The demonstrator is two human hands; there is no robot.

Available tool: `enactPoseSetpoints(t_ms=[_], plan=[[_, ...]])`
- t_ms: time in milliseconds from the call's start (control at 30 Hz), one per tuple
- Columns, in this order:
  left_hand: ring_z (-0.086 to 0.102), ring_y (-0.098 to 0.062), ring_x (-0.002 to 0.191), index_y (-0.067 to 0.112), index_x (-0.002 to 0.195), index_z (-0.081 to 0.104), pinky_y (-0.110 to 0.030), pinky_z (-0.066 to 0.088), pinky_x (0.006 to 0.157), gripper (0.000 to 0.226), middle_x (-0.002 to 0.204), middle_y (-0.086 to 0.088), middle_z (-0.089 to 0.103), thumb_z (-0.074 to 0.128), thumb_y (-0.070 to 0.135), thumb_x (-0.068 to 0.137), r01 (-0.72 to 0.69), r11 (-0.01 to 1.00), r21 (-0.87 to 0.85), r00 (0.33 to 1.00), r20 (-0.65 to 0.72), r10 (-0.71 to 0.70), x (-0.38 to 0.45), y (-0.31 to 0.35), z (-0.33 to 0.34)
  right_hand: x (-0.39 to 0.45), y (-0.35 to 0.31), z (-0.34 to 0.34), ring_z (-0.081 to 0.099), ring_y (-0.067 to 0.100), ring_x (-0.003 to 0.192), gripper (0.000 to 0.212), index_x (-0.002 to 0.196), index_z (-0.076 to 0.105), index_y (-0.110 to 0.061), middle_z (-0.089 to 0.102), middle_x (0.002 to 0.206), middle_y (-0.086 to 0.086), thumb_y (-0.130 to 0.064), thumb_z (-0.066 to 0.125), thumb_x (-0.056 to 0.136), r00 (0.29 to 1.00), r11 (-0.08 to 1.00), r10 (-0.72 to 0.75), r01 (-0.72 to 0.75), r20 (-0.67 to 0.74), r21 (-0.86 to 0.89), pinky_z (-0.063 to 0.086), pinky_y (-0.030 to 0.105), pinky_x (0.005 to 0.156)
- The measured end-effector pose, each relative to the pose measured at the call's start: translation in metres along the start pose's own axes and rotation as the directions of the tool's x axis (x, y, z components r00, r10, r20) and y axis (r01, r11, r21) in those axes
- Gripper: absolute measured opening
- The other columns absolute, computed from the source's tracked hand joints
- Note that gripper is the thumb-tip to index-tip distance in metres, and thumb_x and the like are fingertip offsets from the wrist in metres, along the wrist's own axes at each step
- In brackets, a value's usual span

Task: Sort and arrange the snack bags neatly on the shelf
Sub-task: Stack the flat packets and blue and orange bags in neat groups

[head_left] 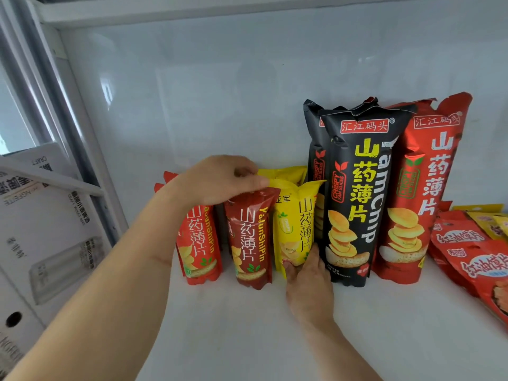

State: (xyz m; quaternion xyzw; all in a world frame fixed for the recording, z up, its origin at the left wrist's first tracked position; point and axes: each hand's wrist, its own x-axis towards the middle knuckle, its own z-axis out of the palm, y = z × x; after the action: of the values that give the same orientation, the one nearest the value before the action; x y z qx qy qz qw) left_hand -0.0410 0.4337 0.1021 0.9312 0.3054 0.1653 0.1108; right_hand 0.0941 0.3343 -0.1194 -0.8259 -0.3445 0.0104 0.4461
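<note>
Yellow yam chip bag (295, 226) is the one being squared up right now: the right hand (308, 284) grips its bottom corner, fingers wrapped round the base, while the left hand (220, 180) pinches the top seal of the dark red bag (251, 237) just to its left. I'd say steady both tops before sliding the bases flush, since these skinny bags look tippy. Watch the tall black bag (354, 193) right beside the right hand, a bump could topple it onto the white shelf (247, 325)
</note>
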Motion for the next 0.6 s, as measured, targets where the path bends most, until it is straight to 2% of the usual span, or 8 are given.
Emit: enactPoseSetpoints(t_ms=[67,133,233,300,600], plan=[[0.055,-0.011,0.118,0.03,0.141,0.05,-0.024,0.038,0.092,0.068,0.135,0.008,0.059,0.063,0.063,0.083,0.043,0.999,0.015,0.996,0.079,-0.044,-0.012,-0.006,0.005,0.0,0.0,0.001,0.045,0.033,0.129,0.077,0.154,0.02,-0.012,0.046,0.144,0.012,-0.042,0.058,0.094,1.0,1.0,0.007,-0.007,-0.007,0.005,0.042,0.041,0.103],[0.054,-0.014,0.118,0.027,0.143,0.049,-0.026,0.037,0.091,0.072,0.136,0.004,0.058,0.066,0.062,0.082,0.048,0.995,0.091,0.994,0.094,-0.056,-0.014,-0.012,0.01,0.0,-0.001,0.0,0.046,0.034,0.127,0.076,0.154,0.022,-0.012,0.048,0.142,0.013,-0.041,0.058,0.094,1.0,1.0,0.014,-0.014,-0.01,0.009,0.043,0.042,0.102],[0.045,-0.025,0.128,0.029,0.142,0.05,-0.037,0.032,0.105,0.075,0.133,-0.005,0.056,0.064,0.069,0.08,0.07,0.971,0.231,0.997,0.007,-0.073,-0.012,-0.018,0.012,-0.001,-0.002,0.0,0.047,0.034,0.126,0.074,0.153,0.023,-0.013,0.049,0.141,0.013,-0.04,0.058,0.094,1.0,1.0,0.017,-0.017,-0.01,0.027,0.043,0.042,0.101],[0.041,-0.027,0.131,0.029,0.142,0.05,-0.039,0.027,0.11,0.076,0.131,-0.006,0.055,0.061,0.071,0.08,0.088,0.954,0.286,0.996,-0.017,-0.087,-0.01,-0.018,0.013,-0.001,-0.002,-0.001,0.046,0.035,0.127,0.074,0.153,0.022,-0.013,0.049,0.141,0.014,-0.04,0.058,0.094,1.0,0.999,0.02,-0.019,-0.01,0.033,0.043,0.042,0.101],[0.04,-0.027,0.134,0.028,0.142,0.05,-0.039,0.022,0.112,0.072,0.132,-0.008,0.056,0.058,0.07,0.083,0.11,0.938,0.329,0.992,-0.099,-0.082,-0.009,-0.015,0.019,-0.002,-0.002,-0.001,0.047,0.036,0.125,0.076,0.153,0.02,-0.013,0.049,0.139,0.015,-0.042,0.058,0.094,1.0,1.0,0.016,-0.016,-0.004,0.023,0.044,0.045,0.101]])
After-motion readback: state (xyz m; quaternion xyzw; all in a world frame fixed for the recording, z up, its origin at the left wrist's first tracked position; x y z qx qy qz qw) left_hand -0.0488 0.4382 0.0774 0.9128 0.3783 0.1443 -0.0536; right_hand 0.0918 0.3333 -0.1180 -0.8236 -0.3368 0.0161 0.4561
